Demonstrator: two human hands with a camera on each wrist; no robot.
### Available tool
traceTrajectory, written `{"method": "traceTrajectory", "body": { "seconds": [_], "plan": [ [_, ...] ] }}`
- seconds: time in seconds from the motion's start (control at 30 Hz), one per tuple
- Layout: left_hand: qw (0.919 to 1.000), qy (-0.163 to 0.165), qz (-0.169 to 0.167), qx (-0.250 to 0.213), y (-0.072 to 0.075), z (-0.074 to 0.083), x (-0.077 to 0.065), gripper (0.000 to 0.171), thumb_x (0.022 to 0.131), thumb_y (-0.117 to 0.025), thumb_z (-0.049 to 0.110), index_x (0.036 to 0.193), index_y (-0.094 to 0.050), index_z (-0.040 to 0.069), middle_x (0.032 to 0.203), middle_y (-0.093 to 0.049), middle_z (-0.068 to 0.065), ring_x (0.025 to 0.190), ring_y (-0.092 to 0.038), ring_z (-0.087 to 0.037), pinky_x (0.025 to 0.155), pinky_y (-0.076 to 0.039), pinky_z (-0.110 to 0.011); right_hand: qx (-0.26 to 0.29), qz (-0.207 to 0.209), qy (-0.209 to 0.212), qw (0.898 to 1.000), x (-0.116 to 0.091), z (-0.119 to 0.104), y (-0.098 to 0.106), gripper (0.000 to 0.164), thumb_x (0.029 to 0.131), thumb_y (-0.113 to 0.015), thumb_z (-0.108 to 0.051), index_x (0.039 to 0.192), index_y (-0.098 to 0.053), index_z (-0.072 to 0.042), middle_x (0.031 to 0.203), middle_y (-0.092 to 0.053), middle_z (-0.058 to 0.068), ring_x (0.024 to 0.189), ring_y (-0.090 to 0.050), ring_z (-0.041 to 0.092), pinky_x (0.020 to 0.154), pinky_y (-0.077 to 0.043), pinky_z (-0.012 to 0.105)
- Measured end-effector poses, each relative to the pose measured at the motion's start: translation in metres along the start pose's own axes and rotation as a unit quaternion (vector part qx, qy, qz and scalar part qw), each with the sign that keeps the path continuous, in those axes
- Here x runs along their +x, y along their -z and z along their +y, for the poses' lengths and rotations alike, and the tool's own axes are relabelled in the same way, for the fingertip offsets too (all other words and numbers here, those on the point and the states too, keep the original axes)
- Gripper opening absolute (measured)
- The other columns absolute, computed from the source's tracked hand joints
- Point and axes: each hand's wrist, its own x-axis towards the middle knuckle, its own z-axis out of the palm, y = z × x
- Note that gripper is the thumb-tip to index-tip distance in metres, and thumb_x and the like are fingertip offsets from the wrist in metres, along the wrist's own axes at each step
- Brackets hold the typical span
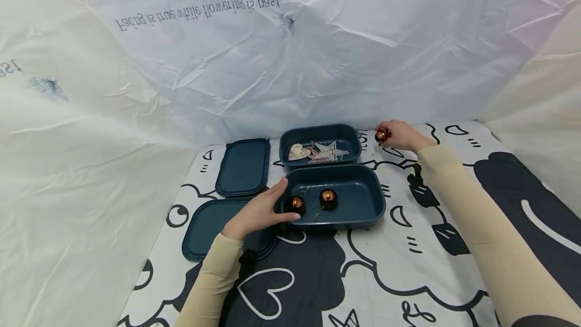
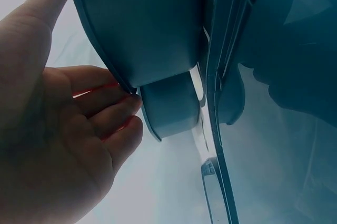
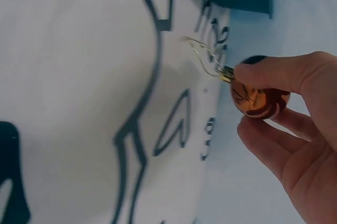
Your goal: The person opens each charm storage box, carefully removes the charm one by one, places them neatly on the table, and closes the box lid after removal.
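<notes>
Copper-coloured bauble (image 3: 251,99) sits pinched between thumb and fingers of the right hand (image 1: 401,136), gold cap (image 3: 227,74) beside the thumb; left of that grip, the left hand (image 1: 259,211) spreads against a blue box (image 1: 358,200) holding two more baubles (image 1: 329,199); light, even pressure should suit such smoothness.

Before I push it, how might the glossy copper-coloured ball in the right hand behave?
The ball is round, so it would probably roll once released and pushed. Its mirror-like surface may be slippery in the right hand. The thin gold-coloured loop looks likely to flex.
</notes>
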Motion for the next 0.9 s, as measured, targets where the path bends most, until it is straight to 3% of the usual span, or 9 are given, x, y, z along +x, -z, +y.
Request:
{"method": "traceTrajectory", "body": {
  "seconds": [0.5, 0.67, 0.9],
  "plan": [
    [1.0, 0.003, 0.0, -0.006, 0.0, 0.0, 0.003, 0.106, 0.086, -0.064, 0.07, 0.163, -0.009, 0.022, 0.169, -0.009, -0.002, 0.151, -0.022, -0.024, 0.117, -0.03, -0.049, 0.034, 0.028, -0.046, 0.998, -0.013, 0.022, -0.032, 0.053, 0.093, -0.068, -0.006, 0.141, -0.049, 0.007, 0.133, -0.045, 0.038, 0.122, -0.046, 0.055, 0.101, -0.039, 0.067],
    [1.0, 0.004, 0.002, -0.007, -0.001, 0.0, 0.003, 0.107, 0.085, -0.065, 0.071, 0.163, -0.009, 0.022, 0.169, -0.009, -0.001, 0.151, -0.022, -0.023, 0.117, -0.031, -0.05, 0.028, 0.032, -0.04, 0.998, -0.019, 0.018, -0.033, 0.053, 0.096, -0.064, -0.013, 0.142, -0.048, 0.008, 0.136, -0.045, 0.039, 0.124, -0.046, 0.055, 0.102, -0.038, 0.066],
    [1.0, 0.004, 0.003, -0.006, -0.003, -0.002, -0.001, 0.107, 0.086, -0.064, 0.071, 0.163, -0.008, 0.022, 0.169, -0.008, -0.002, 0.152, -0.021, -0.025, 0.117, -0.03, -0.051, 0.011, 0.041, -0.001, 0.999, -0.021, 0.01, -0.035, 0.041, 0.099, -0.059, -0.006, 0.137, -0.055, 0.009, 0.133, -0.054, 0.035, 0.121, -0.052, 0.05, 0.101, -0.042, 0.062]
  ]
}}
